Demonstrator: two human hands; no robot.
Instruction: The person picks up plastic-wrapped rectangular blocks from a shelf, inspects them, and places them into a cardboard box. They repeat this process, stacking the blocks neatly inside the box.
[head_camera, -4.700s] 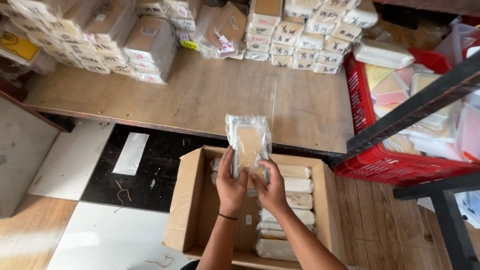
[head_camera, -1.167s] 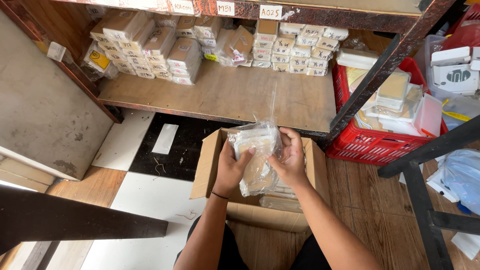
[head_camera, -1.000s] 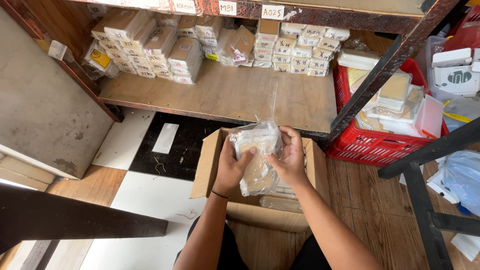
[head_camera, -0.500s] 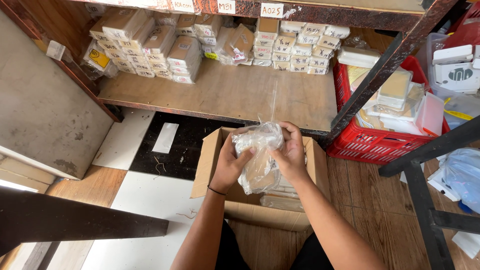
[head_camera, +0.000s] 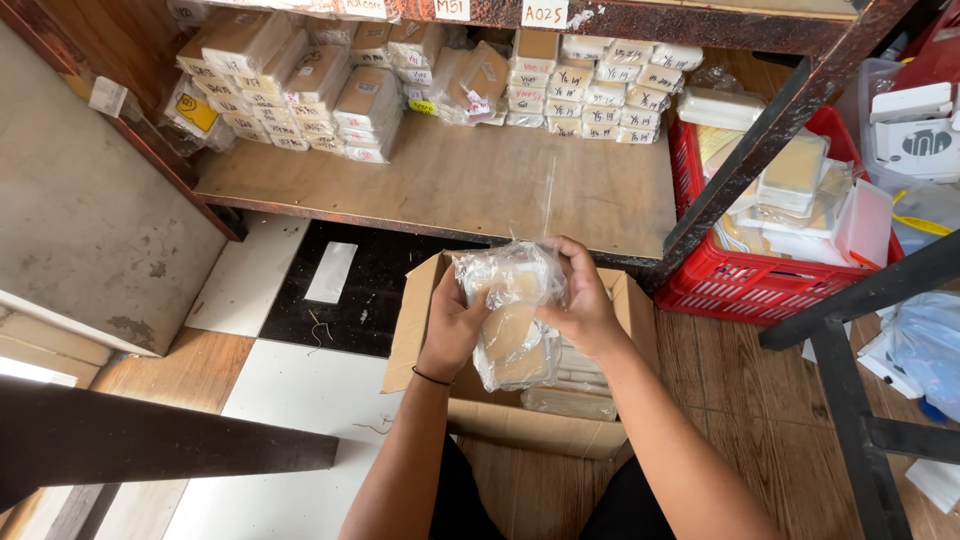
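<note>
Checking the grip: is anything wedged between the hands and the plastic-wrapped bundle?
Nothing visible. The left hand and right hand grip the clear-wrapped bundle directly, above the open cardboard box.

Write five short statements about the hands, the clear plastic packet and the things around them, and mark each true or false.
1. Both hands hold the clear plastic packet of tan blocks. True.
2. The left hand wears a thin black band at the wrist. True.
3. The packet is held over a blue bucket. False: an open brown cardboard box lies below it.
4. The red plastic crate is empty. False: it holds wrapped packets.
5. The right hand rests on the wooden shelf. False: it grips the packet.
</note>
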